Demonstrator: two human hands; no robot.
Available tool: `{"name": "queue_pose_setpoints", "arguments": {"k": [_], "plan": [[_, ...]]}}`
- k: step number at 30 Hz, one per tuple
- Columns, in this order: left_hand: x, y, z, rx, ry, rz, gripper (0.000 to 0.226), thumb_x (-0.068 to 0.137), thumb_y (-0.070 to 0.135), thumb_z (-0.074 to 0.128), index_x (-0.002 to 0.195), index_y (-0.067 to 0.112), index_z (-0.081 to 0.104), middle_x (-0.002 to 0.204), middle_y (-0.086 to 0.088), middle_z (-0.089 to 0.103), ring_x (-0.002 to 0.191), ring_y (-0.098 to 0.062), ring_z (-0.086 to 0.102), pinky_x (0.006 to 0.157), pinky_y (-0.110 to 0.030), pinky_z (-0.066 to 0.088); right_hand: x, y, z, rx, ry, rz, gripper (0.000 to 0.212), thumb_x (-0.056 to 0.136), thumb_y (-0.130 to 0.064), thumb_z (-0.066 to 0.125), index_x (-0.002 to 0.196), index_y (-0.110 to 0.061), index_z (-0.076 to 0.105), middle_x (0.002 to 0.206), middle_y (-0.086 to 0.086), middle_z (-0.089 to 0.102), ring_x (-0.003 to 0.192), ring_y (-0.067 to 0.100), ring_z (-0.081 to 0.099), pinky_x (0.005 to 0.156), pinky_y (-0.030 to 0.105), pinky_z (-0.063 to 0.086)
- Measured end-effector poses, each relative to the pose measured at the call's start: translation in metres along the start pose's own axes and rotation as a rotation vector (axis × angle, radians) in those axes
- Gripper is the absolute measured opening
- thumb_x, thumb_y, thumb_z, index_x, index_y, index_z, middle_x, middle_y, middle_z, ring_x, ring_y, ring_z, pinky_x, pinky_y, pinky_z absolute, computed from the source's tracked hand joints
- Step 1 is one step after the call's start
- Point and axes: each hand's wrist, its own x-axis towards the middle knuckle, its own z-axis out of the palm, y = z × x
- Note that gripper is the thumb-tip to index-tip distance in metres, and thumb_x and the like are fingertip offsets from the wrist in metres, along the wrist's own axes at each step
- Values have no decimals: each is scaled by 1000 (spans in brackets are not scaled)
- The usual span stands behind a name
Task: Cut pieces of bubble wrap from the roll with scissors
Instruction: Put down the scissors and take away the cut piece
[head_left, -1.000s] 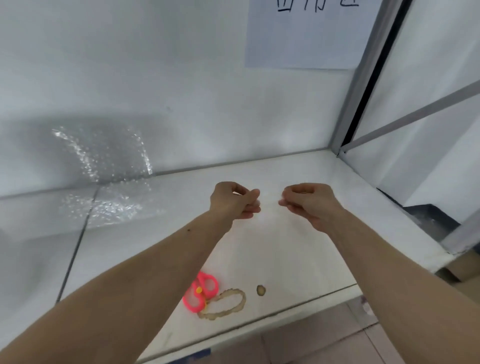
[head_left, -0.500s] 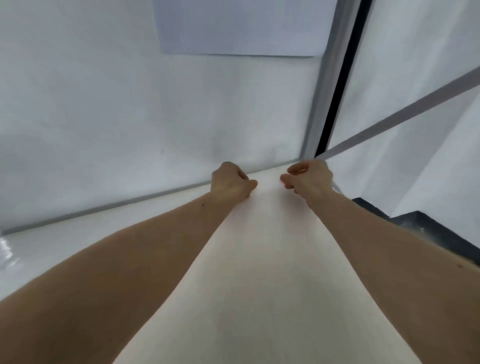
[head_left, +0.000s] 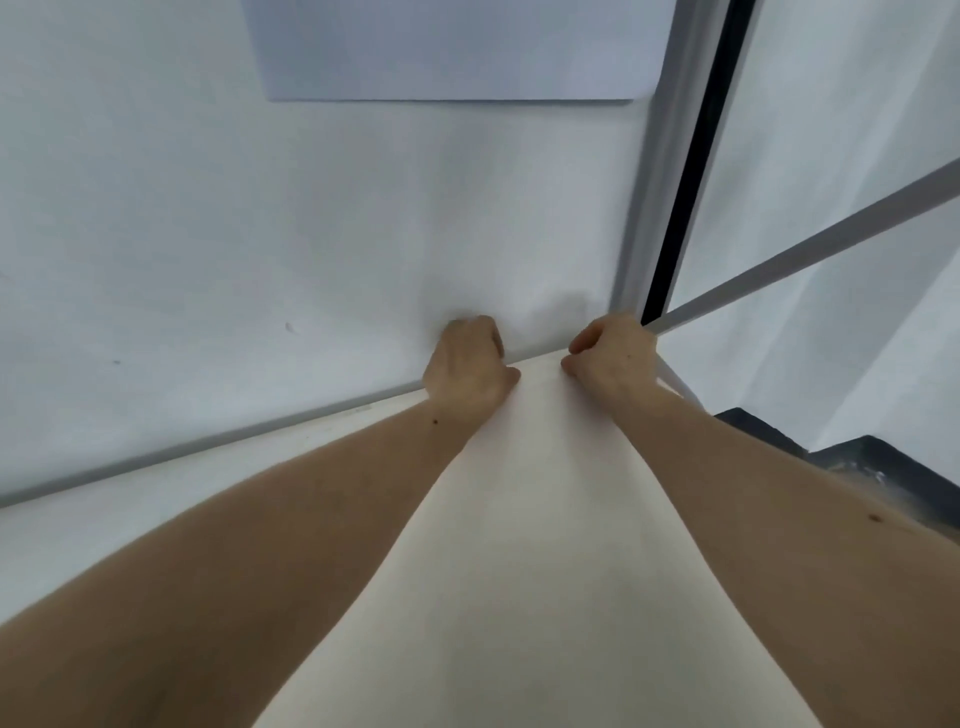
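Note:
My left hand (head_left: 467, 369) and my right hand (head_left: 613, 358) are side by side at the far edge of the white table (head_left: 545, 545), against the white back wall. Both have their fingers curled shut, thumbs pressed to fingertips. Nothing shows between the fingers. A small gap separates the two hands. Neither the bubble wrap nor the scissors are in view. My forearms fill the lower part of the frame.
A sheet of paper (head_left: 457, 47) hangs on the wall above. A grey metal post (head_left: 670, 182) with a diagonal bar (head_left: 805, 254) stands just right of my right hand. A dark object (head_left: 862, 467) lies beyond the table's right side.
Both hands moved from mid-table out to the far edge by the wall. The view shifted forward, so the pink scissors and the bubble wrap at the left dropped out of sight.

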Motion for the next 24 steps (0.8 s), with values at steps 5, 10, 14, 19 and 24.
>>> {"name": "queue_pose_setpoints", "arguments": {"k": [5,10,14,19,24], "plan": [[-2,0,5,124,-14,66,10,88,18,60,91,18,70,105,0,65,101,-22,61,69,-31,46,-2,-2,9,-249,-33,-83,23,85,-1,58,93,-14,75,104,7,70,95,29,64,68,29,42],[-4,-3,1,255,-26,137,21,91,13,53,102,17,70,109,-1,66,100,-25,61,70,-32,46,-6,4,3,-361,-33,-201,24,90,-8,55,102,-18,74,114,4,67,105,28,62,71,29,41],[-7,-7,-3,286,-18,187,21,95,16,51,109,15,67,111,-3,66,102,-28,61,78,-34,49,-10,7,-4,-316,0,-229,25,94,-17,54,114,-17,69,121,6,63,117,29,55,80,33,42],[-15,-2,-15,371,-32,254,22,98,16,48,111,11,65,114,-6,64,105,-28,59,79,-36,49,-22,1,-16,-395,33,-261,26,96,-10,51,117,-11,67,121,9,59,117,29,52,75,34,40],[-30,-3,-38,489,-14,310,23,100,21,45,110,14,65,109,-3,63,104,-25,58,72,-34,42,-40,-6,-27,-472,18,-298,27,95,-9,53,119,-11,65,121,8,59,116,28,52,75,34,40]]}}
